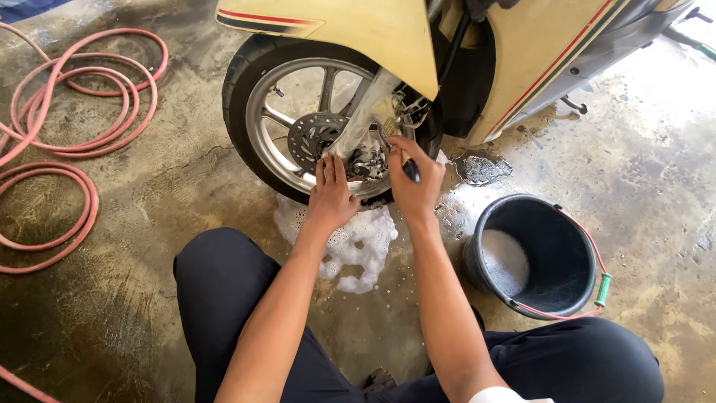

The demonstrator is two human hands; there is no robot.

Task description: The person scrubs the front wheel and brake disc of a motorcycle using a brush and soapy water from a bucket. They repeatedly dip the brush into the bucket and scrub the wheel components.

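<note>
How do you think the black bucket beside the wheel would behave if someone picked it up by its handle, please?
The bucket holds only a little suds at the bottom, so it is probably light. Its handle lies down along the rim, so the bucket would likely swing freely under it. The floor around it looks wet and soapy, so, pushed, it may slide rather than tip.

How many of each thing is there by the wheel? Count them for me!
Wheel: 1
Brush, held in the right hand: 1
Black bucket: 1
Red hose: 1
Foam patch: 1
Left hand rests on the wheel.
Total: 5
</note>
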